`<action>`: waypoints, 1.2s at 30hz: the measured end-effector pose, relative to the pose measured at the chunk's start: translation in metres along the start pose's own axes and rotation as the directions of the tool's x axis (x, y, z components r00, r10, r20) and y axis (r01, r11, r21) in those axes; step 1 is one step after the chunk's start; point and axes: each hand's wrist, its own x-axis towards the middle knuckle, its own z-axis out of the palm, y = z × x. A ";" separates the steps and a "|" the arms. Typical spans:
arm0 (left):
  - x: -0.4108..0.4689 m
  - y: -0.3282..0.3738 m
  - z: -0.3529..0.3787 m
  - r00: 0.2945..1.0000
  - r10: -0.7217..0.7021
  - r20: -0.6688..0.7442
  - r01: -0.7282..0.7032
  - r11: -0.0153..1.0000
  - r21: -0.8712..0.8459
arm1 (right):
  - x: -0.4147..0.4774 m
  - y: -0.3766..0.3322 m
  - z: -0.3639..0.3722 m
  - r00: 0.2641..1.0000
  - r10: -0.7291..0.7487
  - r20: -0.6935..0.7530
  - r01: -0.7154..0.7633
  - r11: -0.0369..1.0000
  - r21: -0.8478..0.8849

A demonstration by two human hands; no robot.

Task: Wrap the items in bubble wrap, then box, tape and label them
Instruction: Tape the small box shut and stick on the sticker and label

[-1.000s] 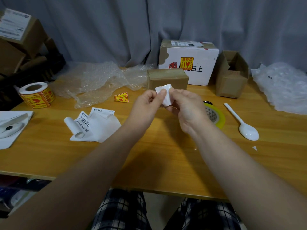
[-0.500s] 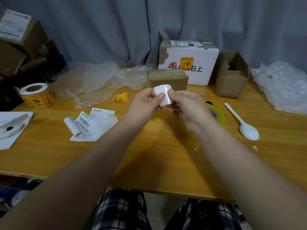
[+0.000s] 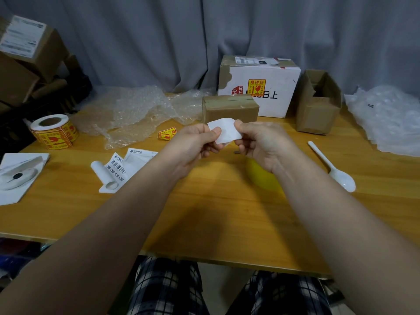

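The right hand (image 3: pixel 261 144) hides most of a blurred yellow tape roll (image 3: pixel 263 178); the stacked boxes (image 3: pixel 20 60) are cut off at the left edge.

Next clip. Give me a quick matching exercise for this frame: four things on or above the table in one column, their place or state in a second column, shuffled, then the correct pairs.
Things:
1. white label
2. sticker roll
3. white spoon
4. small brown box

Places or states:
A. lying on the table at the right
B. pinched between left hand and right hand, above the table
C. closed, just in front of the white box
D. standing at the table's left edge, yellow and red

Pairs: 1-B, 2-D, 3-A, 4-C
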 end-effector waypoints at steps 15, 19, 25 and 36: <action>0.004 -0.007 -0.012 1.000 -0.027 -0.013 0.028 0.997 0.077 | 0.006 0.000 -0.007 0.995 -0.016 -0.099 0.017 1.000 0.003; 0.008 -0.012 -0.032 0.986 -0.070 -0.152 0.084 0.993 0.085 | 0.016 -0.008 -0.029 0.960 0.011 -0.281 0.047 0.979 0.197; 0.012 -0.015 -0.046 0.983 0.057 -0.174 0.016 0.922 0.388 | 0.017 -0.014 -0.035 0.974 -0.126 -0.190 0.131 0.991 0.016; 0.025 -0.019 -0.040 0.975 0.201 -0.094 -0.018 0.493 0.870 | 0.003 -0.004 -0.018 0.975 -0.187 0.120 0.188 0.982 -0.004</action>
